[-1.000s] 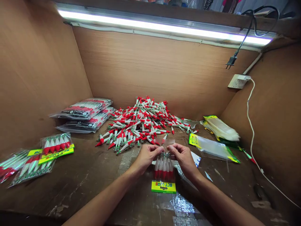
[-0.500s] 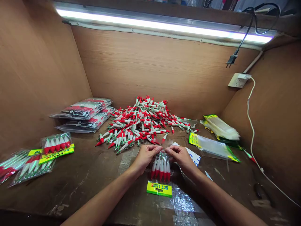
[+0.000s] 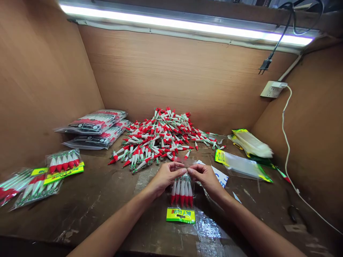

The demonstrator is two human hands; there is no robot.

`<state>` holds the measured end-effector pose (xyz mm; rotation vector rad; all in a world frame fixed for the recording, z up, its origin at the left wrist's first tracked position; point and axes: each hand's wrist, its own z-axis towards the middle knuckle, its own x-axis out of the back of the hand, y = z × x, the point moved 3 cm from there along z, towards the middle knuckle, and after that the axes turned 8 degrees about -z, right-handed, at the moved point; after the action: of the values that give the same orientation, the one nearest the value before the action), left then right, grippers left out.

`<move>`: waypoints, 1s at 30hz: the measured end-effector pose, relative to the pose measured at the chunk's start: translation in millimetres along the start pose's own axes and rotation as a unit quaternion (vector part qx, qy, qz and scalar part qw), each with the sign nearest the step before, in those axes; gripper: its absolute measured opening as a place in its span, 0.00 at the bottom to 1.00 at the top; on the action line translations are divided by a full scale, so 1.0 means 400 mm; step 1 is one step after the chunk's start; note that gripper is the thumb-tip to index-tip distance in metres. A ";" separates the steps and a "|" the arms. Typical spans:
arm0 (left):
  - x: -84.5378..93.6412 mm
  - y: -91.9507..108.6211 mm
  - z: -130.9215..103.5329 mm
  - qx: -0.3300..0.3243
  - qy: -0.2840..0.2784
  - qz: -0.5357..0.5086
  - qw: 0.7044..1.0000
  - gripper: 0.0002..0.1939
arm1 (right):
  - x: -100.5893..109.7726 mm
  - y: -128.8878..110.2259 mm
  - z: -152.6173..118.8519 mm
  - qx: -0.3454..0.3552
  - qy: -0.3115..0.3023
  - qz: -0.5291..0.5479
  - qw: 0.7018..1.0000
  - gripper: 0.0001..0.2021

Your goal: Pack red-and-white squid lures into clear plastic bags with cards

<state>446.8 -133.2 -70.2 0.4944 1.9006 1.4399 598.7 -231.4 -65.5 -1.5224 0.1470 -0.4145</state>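
Observation:
A clear plastic bag (image 3: pixel 181 215) with a yellow and green header lies in front of me, header toward me and its lettering upside down. Inside it is a row of several red-and-white squid jigs (image 3: pixel 182 194), red ends pointing toward me and hooked ends away. At the bag's far end, my left hand (image 3: pixel 169 177) pinches the plastic between thumb and fingers. My right hand (image 3: pixel 205 177) pinches the same edge just beside it, fingertips almost meeting. The exact fold of plastic between the fingertips is hard to make out.
Beyond my hands rises a large heap of loose jigs (image 3: pixel 160 135). Filled bags (image 3: pixel 64 175) lie at left, with black-labelled packs (image 3: pixel 91 125) behind. Flat unfilled bags (image 3: pixel 241 166) sit at right, near a white cable (image 3: pixel 286 142) and dark-handled pliers (image 3: pixel 293 214).
My fingertips have drawn closer together at the bag's far edge, with the left thumb shifted slightly to the right. The view has tilted a little; the bag stays in place.

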 end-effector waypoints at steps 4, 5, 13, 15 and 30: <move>0.002 0.005 -0.002 0.002 0.000 0.012 1.000 0.25 | 0.002 -0.002 0.000 -0.002 0.005 -0.002 1.000 0.17; 0.003 0.005 -0.002 0.002 0.001 0.015 1.000 0.25 | 0.003 -0.003 -0.001 0.000 0.007 -0.005 1.000 0.17; 0.016 0.011 0.009 -0.054 0.033 0.014 0.998 0.20 | -0.020 0.026 -0.009 -0.041 -0.021 0.079 0.996 0.31; 0.018 0.014 0.011 -0.071 0.037 0.004 0.997 0.19 | -0.039 0.039 -0.012 -0.046 -0.069 0.098 0.992 0.38; -0.009 0.020 -0.003 -0.070 -0.010 0.011 0.997 0.19 | -0.071 0.045 -0.023 -0.005 -0.036 0.079 0.996 0.35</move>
<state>447.6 -133.7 -61.5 0.4621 1.7688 1.5626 572.2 -230.2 -88.2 -1.5224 0.2108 -0.2330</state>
